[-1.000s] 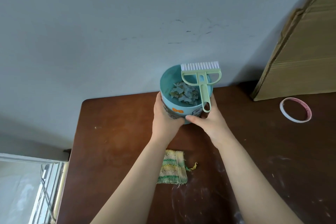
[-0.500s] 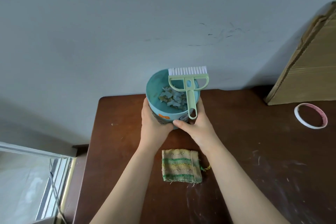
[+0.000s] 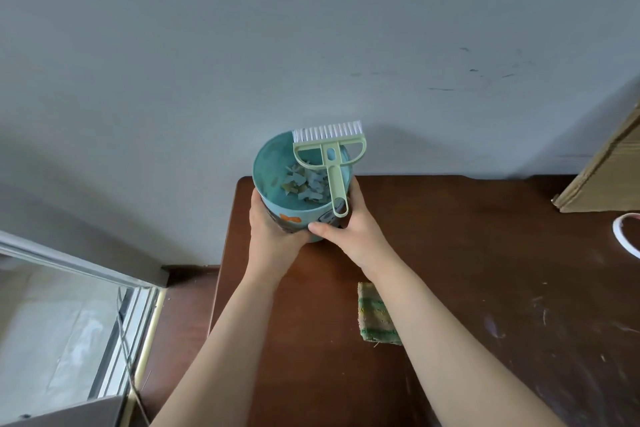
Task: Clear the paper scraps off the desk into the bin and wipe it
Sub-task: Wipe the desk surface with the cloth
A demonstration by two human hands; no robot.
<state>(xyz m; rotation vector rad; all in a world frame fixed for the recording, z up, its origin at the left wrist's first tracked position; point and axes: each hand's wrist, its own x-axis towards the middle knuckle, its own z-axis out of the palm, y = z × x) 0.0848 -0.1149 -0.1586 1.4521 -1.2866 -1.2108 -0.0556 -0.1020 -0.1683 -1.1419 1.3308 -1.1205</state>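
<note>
L hand [image 3: 273, 236] & R hand [image 3: 356, 232] curl round bin [image 3: 273, 163]; R maybe pins brush [image 3: 335, 184] too.

Only the person's two hands and two forearms show, and every part is bare, with skin running unbroken from the knuckles to the picture's lower edge. The left hand [image 3: 273, 239], left of the bin [image 3: 268, 163], has a smooth, rounded back. The right hand [image 3: 349, 232], right of the bin, shows a thumb with a short, blunt tip. Below the bin, the left forearm [image 3: 221, 340] and right forearm [image 3: 450, 333] look slim and smooth, broadening farther from it.
</note>
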